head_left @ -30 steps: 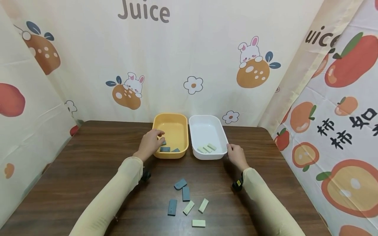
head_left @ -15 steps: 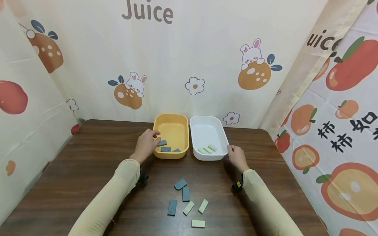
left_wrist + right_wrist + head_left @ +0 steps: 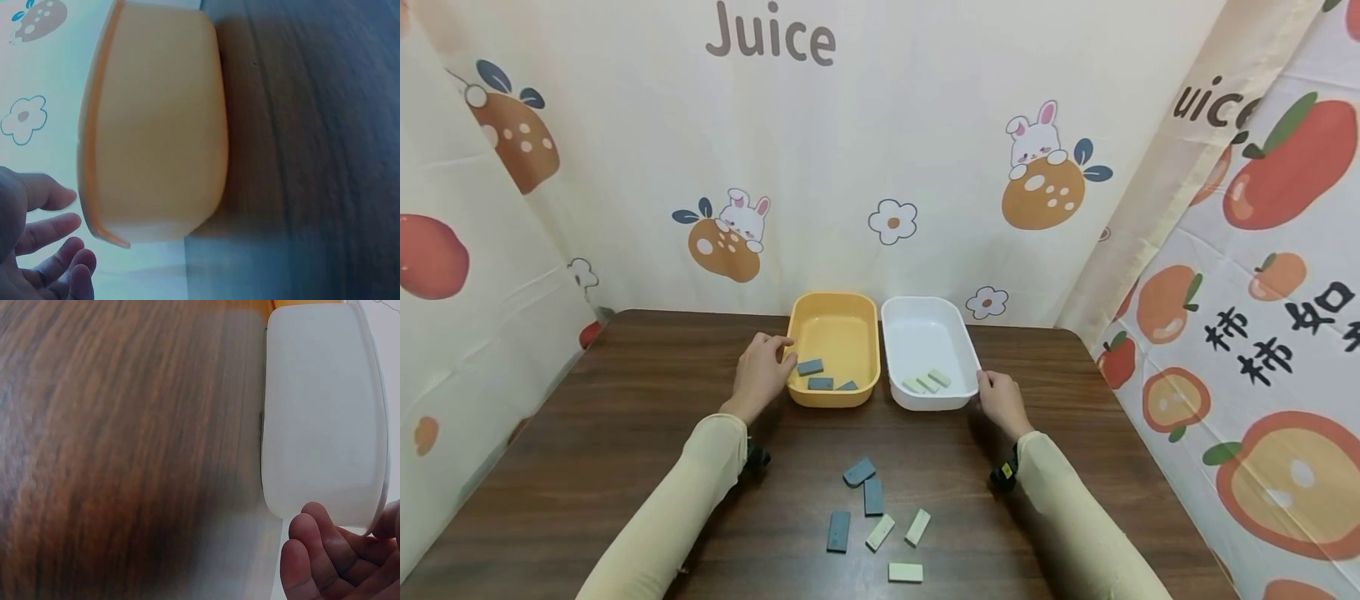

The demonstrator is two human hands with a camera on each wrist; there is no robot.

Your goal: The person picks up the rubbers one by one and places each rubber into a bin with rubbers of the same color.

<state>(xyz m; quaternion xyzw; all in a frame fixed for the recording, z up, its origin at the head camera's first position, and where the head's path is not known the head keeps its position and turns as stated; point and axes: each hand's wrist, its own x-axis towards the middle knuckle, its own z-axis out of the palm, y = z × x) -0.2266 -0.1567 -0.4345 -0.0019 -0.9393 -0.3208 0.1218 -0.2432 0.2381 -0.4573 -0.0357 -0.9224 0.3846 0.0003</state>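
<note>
My left hand (image 3: 759, 372) hovers at the left rim of a yellow plastic bin (image 3: 870, 350). Its fingers are loosely bent with nothing held, and in the left wrist view the fingertips (image 3: 70, 223) stand just off the bin's rim. Inside that bin lie three blue-grey rectangular blocks (image 3: 810, 367). A white plastic bin (image 3: 925, 325) stands beside it, with several pale green blocks (image 3: 927, 384) at its near end. My right hand (image 3: 1002, 402) pinches the white bin's right rim between thumb and fingers, as the right wrist view shows.
On the brown wooden table (image 3: 647, 392), nearer to me, lie three blue-grey blocks (image 3: 873, 497) and three pale green blocks (image 3: 917, 527). A printed curtain (image 3: 820, 167) hangs directly behind both bins, and another cloth (image 3: 1262, 350) hangs along the right side.
My left hand has drawn back leftward from over the yellow bin to its rim, uncovering a blue-grey block inside. The right hand stays at the white bin.
</note>
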